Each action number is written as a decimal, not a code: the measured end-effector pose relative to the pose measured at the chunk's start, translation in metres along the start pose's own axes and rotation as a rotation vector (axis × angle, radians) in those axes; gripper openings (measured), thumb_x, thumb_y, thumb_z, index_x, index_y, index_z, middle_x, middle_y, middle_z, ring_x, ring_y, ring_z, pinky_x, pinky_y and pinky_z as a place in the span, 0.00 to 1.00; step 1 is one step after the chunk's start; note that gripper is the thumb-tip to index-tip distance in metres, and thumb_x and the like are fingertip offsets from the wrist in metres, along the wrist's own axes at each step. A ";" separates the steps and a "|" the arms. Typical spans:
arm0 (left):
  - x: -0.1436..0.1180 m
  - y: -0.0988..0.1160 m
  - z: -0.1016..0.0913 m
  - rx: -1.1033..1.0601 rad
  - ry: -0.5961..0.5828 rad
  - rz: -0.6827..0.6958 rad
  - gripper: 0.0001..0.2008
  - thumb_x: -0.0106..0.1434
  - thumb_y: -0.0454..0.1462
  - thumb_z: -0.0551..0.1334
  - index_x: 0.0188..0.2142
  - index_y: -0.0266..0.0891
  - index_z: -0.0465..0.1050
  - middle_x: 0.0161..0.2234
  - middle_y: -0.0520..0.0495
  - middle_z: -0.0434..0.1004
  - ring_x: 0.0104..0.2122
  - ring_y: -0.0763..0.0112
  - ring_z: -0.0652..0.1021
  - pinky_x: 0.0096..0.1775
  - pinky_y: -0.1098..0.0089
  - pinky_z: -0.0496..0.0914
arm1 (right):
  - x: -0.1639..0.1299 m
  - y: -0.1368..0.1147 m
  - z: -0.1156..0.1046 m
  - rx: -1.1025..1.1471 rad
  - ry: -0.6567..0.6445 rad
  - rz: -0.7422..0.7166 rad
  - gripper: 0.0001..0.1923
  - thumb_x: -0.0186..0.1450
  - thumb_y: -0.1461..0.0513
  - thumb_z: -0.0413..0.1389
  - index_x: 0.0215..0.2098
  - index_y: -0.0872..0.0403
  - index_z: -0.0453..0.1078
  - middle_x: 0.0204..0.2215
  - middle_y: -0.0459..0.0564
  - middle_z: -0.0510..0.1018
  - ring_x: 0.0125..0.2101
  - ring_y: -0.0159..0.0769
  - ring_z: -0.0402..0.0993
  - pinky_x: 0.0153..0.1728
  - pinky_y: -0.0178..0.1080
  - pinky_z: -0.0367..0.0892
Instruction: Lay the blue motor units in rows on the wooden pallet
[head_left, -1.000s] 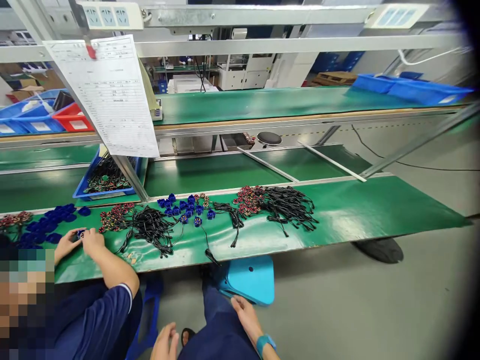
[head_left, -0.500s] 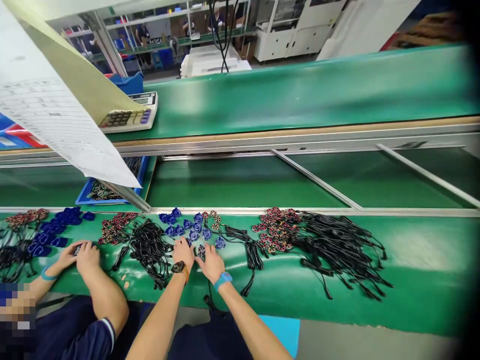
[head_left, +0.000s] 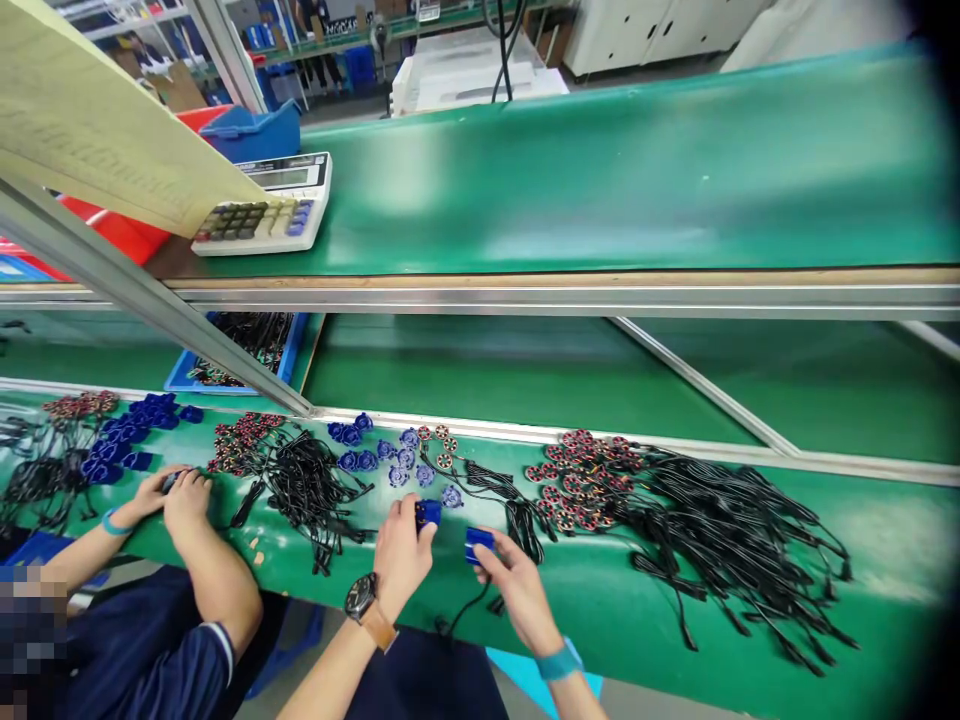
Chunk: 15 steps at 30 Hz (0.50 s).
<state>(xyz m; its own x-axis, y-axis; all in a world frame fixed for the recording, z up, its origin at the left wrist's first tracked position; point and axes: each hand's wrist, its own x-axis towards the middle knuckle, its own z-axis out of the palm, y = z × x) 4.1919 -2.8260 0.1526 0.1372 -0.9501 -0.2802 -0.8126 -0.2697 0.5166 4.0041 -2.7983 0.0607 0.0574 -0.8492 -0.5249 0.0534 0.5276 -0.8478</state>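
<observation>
My left hand (head_left: 403,556), with a dark wristwatch, pinches a small blue plastic housing (head_left: 429,512) just above the green bench. To its right, my right hand (head_left: 519,590), with a teal wristband, holds another blue housing (head_left: 478,545) between thumb and fingers. A black cable (head_left: 469,608) hangs beneath the right hand; whether it joins that housing I cannot tell. Beyond my hands lie several loose blue housings (head_left: 405,458) and a few round copper-wound coils (head_left: 445,460). The two held housings are apart.
Cabled coils (head_left: 589,480) with long black leads (head_left: 735,530) spread to the right. Another cable pile (head_left: 307,490) lies to the left, beside a co-worker's hands (head_left: 187,500). A metal rail and strut (head_left: 225,350) border the bench; a calculator (head_left: 262,215) sits on the shelf above.
Both hands have come up off the bench and moved apart, now each with a blue housing showing. The camera view has shifted; the co-worker's hands stay together.
</observation>
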 end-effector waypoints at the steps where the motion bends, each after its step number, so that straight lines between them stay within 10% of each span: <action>1: -0.001 0.011 0.000 -0.037 -0.025 0.030 0.18 0.65 0.36 0.59 0.55 0.38 0.66 0.47 0.37 0.75 0.42 0.57 0.79 0.44 0.62 0.71 | -0.010 -0.007 -0.015 0.071 0.024 0.005 0.32 0.57 0.46 0.64 0.53 0.56 0.71 0.38 0.52 0.78 0.27 0.35 0.71 0.29 0.38 0.69; 7: -0.014 0.054 -0.050 -0.335 -0.087 0.203 0.18 0.67 0.40 0.59 0.56 0.43 0.64 0.53 0.42 0.72 0.51 0.59 0.74 0.53 0.60 0.68 | -0.048 -0.060 -0.073 0.014 0.252 -0.121 0.36 0.57 0.46 0.66 0.57 0.55 0.71 0.29 0.50 0.75 0.25 0.34 0.66 0.29 0.38 0.66; 15: -0.035 0.090 -0.079 -0.453 -0.190 0.401 0.19 0.68 0.39 0.60 0.57 0.46 0.63 0.52 0.44 0.71 0.51 0.62 0.72 0.53 0.61 0.67 | -0.059 -0.107 -0.066 -0.125 0.416 -0.328 0.31 0.61 0.48 0.63 0.57 0.53 0.70 0.48 0.54 0.77 0.38 0.39 0.75 0.37 0.38 0.72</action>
<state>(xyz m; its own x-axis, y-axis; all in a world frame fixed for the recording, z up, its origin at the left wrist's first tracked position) 4.1586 -2.8292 0.2733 -0.2648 -0.9579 -0.1109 -0.4539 0.0224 0.8908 3.9296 -2.8061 0.1777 -0.3430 -0.9188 -0.1952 -0.1186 0.2486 -0.9613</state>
